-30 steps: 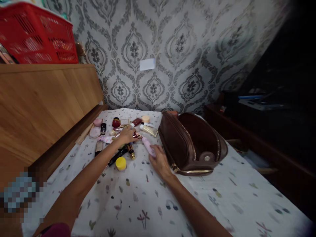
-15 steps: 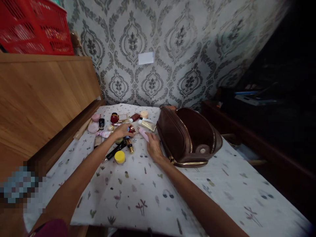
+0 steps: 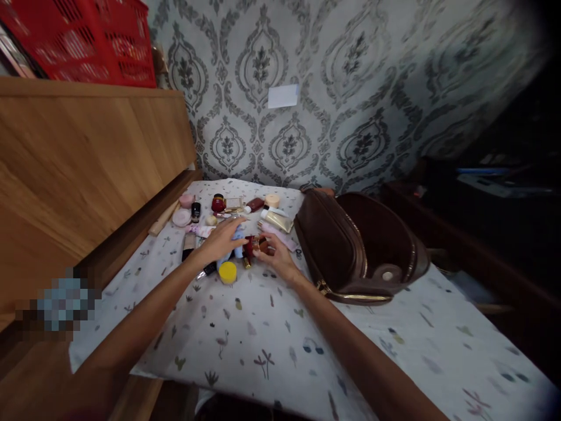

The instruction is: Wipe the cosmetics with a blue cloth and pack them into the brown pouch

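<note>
2 hands are close together on a cloth-covered table, as we look down. Our right hand has its thumb and fingers clamped on a dark red container with a coppery end, which lies between both palms. Our left hand spreads beside it over a blue thing; fingers hide so much that we cannot tell whether they grip it.

Just nearer the front edge we see a yellow-topped jar. Beyond our right fingers lies a pink tube, beside an open brown bag toward the far right corner. Nearer the far edge we find a cream tube, a peach-lidded jar, a maroon tube and a black-lidded jar. Toward the far left corner sit 2 pink containers and a black bottle; a tan stick lies along the left edge.
</note>
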Available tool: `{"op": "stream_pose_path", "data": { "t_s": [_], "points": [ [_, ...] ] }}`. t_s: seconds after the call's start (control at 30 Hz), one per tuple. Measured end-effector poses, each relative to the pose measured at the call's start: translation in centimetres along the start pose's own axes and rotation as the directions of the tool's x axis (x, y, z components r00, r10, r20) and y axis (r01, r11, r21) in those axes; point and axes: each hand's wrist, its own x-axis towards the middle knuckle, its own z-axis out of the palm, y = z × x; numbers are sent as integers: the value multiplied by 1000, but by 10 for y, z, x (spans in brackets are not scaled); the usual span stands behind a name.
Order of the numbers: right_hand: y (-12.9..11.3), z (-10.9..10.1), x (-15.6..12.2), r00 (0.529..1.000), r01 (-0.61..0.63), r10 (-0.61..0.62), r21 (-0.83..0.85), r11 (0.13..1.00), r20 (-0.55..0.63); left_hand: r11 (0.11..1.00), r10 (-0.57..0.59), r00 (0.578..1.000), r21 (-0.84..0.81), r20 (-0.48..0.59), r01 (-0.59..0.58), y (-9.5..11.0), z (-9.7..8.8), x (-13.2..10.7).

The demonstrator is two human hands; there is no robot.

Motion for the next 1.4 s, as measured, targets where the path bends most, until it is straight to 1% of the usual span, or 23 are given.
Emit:
{"op": "stream_pose_path", "data": {
  "t_s": [0.07,0.13,0.2,0.23,0.3,0.37,0.47,0.6,0.73,0.87,1.0,1.07,1.17,1.3,1.4],
  "points": [
    [1,0,-7,1000,-3,2,-2,1000,-24,995,-65,996,66,-54,69,10,-3,-30],
    [2,2,-12,998,-3,3,-2,1000,-56,979,-96,995,182,17,91,22,-2,-59],
    [2,5,-15,996,-4,3,-2,1000,-88,941,-135,987,324,88,100,33,3,-82],
    [2,6,-16,995,-3,3,-3,1000,-101,916,-164,981,385,108,111,38,6,-89],
    [3,8,-17,993,0,-1,-5,1000,-121,870,-225,968,471,110,149,42,11,-98],
    [3,9,-19,991,13,-16,-18,1000,-131,840,-263,961,510,90,182,39,14,-101],
    [3,9,-22,990,32,-37,-42,999,-134,823,-273,960,532,63,199,24,8,-102],
    [2,10,-25,991,38,-45,-54,998,-127,778,-317,947,583,45,233,2,-7,-105],
    [1,11,-25,990,33,-40,-52,998,-138,717,-345,936,664,71,214,-13,-22,-111],
    [1,11,-26,984,37,-45,-46,998,-170,690,-388,917,687,88,226,-33,-34,-118],
    [3,11,-26,982,38,-43,-32,999,-186,640,-423,905,724,50,259,-57,-46,-123],
    [3,11,-25,981,42,-46,-25,999,-190,616,-439,898,739,33,274,-66,-52,-123],
    [2,11,-26,983,42,-46,-26,999,-178,602,-442,897,749,26,275,-70,-57,-122],
    [2,11,-26,984,35,-37,-12,999,-174,577,-440,898,771,16,269,-67,-63,-119],
    [4,12,-26,981,37,-35,11,999,-189,519,-481,876,794,-34,316,-66,-73,-119]
  ]
}}
